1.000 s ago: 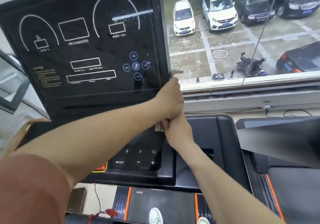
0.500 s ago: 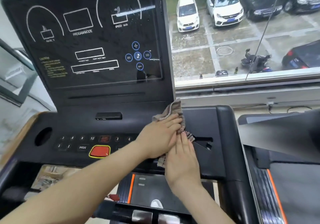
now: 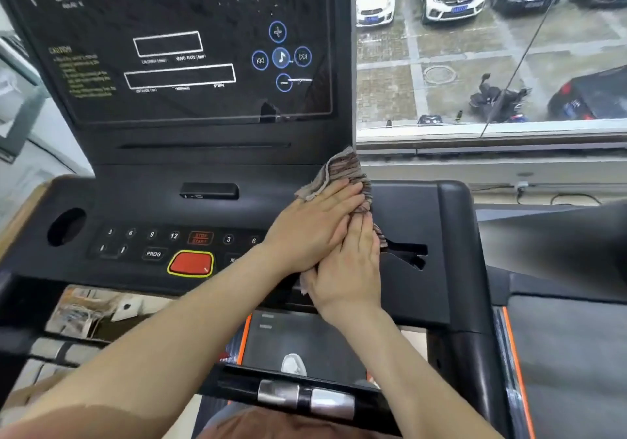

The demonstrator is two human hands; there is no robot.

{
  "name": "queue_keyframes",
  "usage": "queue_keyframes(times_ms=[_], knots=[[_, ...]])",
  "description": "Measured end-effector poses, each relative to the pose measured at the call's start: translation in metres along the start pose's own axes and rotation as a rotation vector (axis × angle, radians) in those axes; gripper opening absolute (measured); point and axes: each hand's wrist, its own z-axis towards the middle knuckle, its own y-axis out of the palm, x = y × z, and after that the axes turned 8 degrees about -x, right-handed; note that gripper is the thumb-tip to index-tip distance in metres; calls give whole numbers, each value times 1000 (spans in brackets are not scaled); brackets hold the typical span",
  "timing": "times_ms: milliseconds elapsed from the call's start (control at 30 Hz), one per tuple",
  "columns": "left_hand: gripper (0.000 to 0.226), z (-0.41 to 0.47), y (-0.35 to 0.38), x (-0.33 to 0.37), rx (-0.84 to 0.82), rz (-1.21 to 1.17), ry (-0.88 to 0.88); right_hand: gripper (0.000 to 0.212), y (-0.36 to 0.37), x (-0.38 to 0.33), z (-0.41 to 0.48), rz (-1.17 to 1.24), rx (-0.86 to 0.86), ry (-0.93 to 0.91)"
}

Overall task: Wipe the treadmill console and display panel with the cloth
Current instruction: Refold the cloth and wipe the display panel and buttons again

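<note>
Left grip point(image 3: 315, 225) over right grip point(image 3: 349, 269), both flat-fingered and clasping nothing, pressed the soft, light striped cloth point(image 3: 342, 170), probably best pinned mid-fold, onto the treadmill console point(image 3: 414, 208) beneath them.

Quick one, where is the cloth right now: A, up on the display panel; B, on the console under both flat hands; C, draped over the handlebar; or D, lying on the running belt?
B: the cloth lies on the console, with the left hand and the right hand pressing on it, fingers straight.
</note>
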Motion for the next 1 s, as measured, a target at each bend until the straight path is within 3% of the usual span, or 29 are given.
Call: queue_keyframes(times_ms=[233, 467, 733, 1000], knots=[[68, -43, 21, 29, 15, -259, -144, 66, -1, 21, -52, -98, -49, -163], [62, -11, 7, 9, 113, -221, -152, 94, -18, 23, 18, -244, -105, -136], [59, -60, 30, 27, 91, -208, -165, 75, 0, 36, -29, -320, -61, -246], [53, -82, 44, 4, 151, -99, -165, 72, 15, 11, -38, -340, 38, -168]])
